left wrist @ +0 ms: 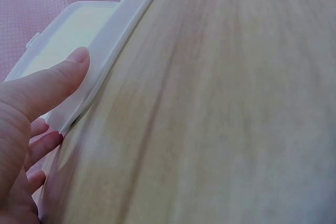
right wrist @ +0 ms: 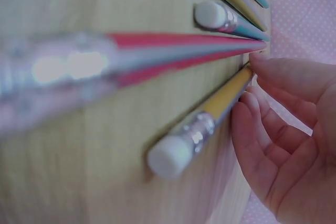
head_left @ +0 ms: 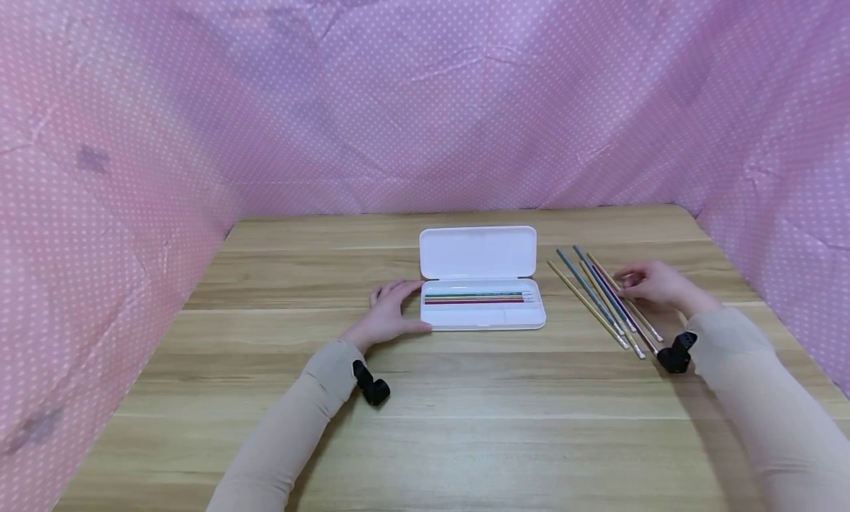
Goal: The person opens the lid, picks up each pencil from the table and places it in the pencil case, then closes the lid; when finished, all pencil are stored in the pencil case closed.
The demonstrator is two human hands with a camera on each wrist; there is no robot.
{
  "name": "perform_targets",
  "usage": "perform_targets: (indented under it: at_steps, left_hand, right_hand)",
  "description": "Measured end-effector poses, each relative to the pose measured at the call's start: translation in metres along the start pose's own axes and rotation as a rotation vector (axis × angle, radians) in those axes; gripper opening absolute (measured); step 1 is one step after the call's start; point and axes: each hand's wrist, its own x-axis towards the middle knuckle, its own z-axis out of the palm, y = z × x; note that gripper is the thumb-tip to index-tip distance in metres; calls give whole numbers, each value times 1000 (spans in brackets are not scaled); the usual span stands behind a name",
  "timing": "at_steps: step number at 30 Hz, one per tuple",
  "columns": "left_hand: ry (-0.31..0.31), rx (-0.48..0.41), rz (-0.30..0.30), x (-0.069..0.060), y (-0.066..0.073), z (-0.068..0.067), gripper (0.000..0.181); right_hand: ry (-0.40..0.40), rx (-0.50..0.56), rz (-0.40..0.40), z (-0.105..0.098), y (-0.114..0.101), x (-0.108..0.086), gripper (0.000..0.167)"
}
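Pencils [right wrist: 152, 59] are lying close; best pinching one alone. Right hand [head_left: 654, 282] is touching, grip unclear; left hand [head_left: 387, 319] is gripping case [head_left: 465, 319].

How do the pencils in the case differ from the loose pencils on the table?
The cased pencils lie parallel, side by side; the loose pencils spread in an uneven bunch. In the head view, the cased pencils run left to right; the loose pencils slant, eraser ends nearer the person. Both have pale eraser ends.
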Motion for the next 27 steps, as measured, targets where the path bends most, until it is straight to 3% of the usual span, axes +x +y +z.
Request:
perform_targets:
  at_steps: [15, 27]
  left_hand:
    - [12, -6, 0, 1, -1, 1, 88]
    - [11, -8, -1, 2, -3, 1, 89]
  right_hand:
    - [-28, 12, 20, 0, 1, 4, 45]
    - [6, -3, 12, 0, -1, -1, 45]
